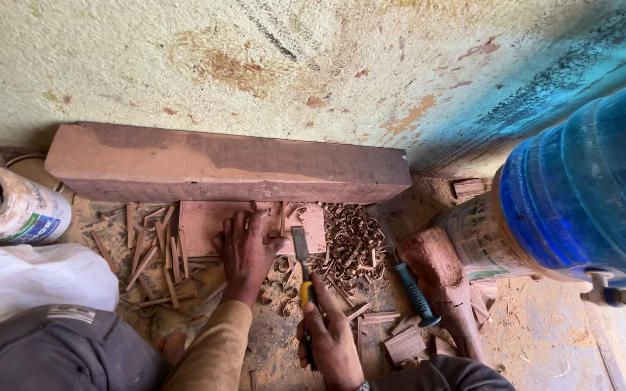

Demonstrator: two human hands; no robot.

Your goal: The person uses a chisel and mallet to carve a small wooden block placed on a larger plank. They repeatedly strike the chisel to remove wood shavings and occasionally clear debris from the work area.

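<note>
The small wooden board [204, 221] lies on the floor, butted against the long timber beam [226, 163]. The left hand [244, 253] presses flat, fingers spread, on its lower edge. The right hand [331, 337] grips a chisel [300, 250] at the board's right edge (curled shavings [353, 242] crowd that side).

Blue water jug [595, 181] cut off at right edge; white tin [16, 213] cropped at left. Chisel [302, 261] handle hidden inside right hand [331, 340].

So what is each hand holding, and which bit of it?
The right hand holds a chisel by its yellow and black handle. The left hand holds nothing; it presses flat on the small wooden board.
</note>
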